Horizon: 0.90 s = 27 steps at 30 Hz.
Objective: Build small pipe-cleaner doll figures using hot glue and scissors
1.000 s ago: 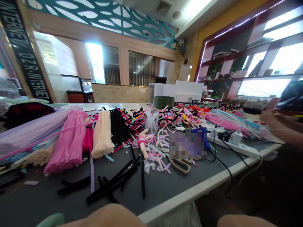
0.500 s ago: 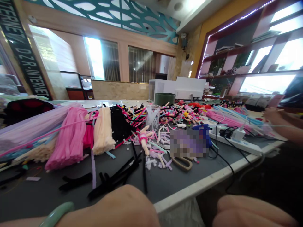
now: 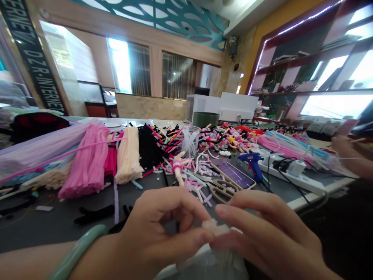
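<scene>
My left hand [image 3: 166,229], with a green bangle [image 3: 80,252] on the wrist, pinches a small pale fuzzy piece [image 3: 214,226] between thumb and forefinger. From the other side my right hand [image 3: 268,233] meets the piece, its fingers curled around the right end and the forefinger a little above. The piece is blurred, so its exact kind is unclear. Beyond the hands lies a pipe-cleaner doll [image 3: 177,167] with a pink band. Scissors [image 3: 223,190] with tan handles lie behind my right hand, beside a phone [image 3: 233,173].
A blue glue gun [image 3: 253,162] stands near a white power strip [image 3: 291,177] with trailing cables. Bundles of pink [image 3: 86,163] and cream pipe cleaners [image 3: 128,155] lie at left. A clear cup [image 3: 190,140] stands among coloured scraps. At far right shows another person's hand [image 3: 346,149].
Both hands have risen from the bottom edge and come together over the table's edge. The small pale piece now shows between them. The view has shifted slightly.
</scene>
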### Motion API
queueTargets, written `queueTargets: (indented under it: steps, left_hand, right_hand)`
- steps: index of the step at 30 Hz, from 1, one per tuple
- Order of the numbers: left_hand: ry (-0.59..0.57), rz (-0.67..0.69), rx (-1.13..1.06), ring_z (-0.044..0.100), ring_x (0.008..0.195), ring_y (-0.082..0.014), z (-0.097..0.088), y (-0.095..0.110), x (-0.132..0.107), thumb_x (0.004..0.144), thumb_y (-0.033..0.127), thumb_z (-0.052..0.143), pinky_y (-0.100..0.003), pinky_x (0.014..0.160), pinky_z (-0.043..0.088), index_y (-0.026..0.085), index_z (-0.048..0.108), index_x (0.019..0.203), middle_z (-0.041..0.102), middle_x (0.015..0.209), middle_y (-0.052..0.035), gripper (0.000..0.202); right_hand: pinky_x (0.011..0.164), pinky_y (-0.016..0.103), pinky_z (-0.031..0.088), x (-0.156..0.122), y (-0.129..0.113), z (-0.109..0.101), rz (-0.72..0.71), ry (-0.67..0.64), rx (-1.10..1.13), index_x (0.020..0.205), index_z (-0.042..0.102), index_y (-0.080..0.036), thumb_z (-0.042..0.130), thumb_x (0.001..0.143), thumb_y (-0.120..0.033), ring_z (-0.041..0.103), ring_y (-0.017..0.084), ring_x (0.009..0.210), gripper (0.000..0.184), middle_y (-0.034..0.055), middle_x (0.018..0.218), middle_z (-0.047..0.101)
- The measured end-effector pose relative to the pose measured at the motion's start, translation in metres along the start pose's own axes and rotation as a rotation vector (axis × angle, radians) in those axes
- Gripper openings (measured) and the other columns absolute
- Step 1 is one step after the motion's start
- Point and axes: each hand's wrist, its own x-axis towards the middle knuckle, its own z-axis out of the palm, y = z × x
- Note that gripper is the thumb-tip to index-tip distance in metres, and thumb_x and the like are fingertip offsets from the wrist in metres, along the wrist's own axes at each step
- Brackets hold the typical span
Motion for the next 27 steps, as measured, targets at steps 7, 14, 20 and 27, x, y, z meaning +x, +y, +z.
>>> queueTargets:
  steps: [7, 14, 20, 27]
  left_hand:
    - [-0.038, -0.163, -0.226, 0.045, 0.033, -0.0055, 0.005, -0.009, 0.002, 0.078, 0.022, 0.063, -0.013, 0.030, 0.037, 0.018, 0.062, 0.074, 0.041, 0.045, 0.0065, 0.006]
    - [-0.092, -0.261, -0.364, 0.047, 0.033, -0.0051, 0.007, -0.014, 0.003, 0.078, 0.022, 0.063, -0.012, 0.031, 0.038, 0.019, 0.060, 0.076, 0.042, 0.046, 0.0071, 0.005]
    - [-0.116, -0.341, -0.482, 0.047, 0.031, -0.0050, 0.008, -0.019, 0.005, 0.079, 0.020, 0.062, -0.011, 0.031, 0.037, 0.019, 0.058, 0.076, 0.044, 0.043, 0.0079, 0.005]
    - [-0.137, -0.351, -0.493, 0.046, 0.031, -0.0046, 0.011, -0.022, 0.004, 0.080, 0.023, 0.061, -0.010, 0.032, 0.035, 0.019, 0.057, 0.076, 0.044, 0.043, 0.0078, 0.007]
  right_hand:
    - [0.053, 0.024, 0.053, 0.000, 0.001, 0.004, -0.037, 0.002, -0.071, 0.086, 0.067, -0.029, 0.069, 0.076, -0.024, 0.059, 0.011, 0.053, 0.011, -0.0025, 0.072, 0.066]
    - [0.045, 0.022, 0.046, 0.002, 0.003, 0.017, 0.116, 0.107, 0.119, 0.076, 0.063, -0.023, 0.066, 0.078, -0.025, 0.051, 0.008, 0.041, 0.005, -0.0056, 0.058, 0.061]
    - [0.049, 0.021, 0.046, 0.009, 0.005, 0.016, 0.086, 0.062, 0.044, 0.071, 0.068, -0.023, 0.062, 0.081, -0.024, 0.055, 0.008, 0.047, 0.012, -0.0035, 0.056, 0.061]
    - [0.045, 0.020, 0.043, -0.004, 0.007, 0.020, 0.092, 0.114, 0.011, 0.071, 0.063, -0.021, 0.064, 0.079, -0.020, 0.053, 0.008, 0.047, 0.008, -0.0045, 0.053, 0.058]
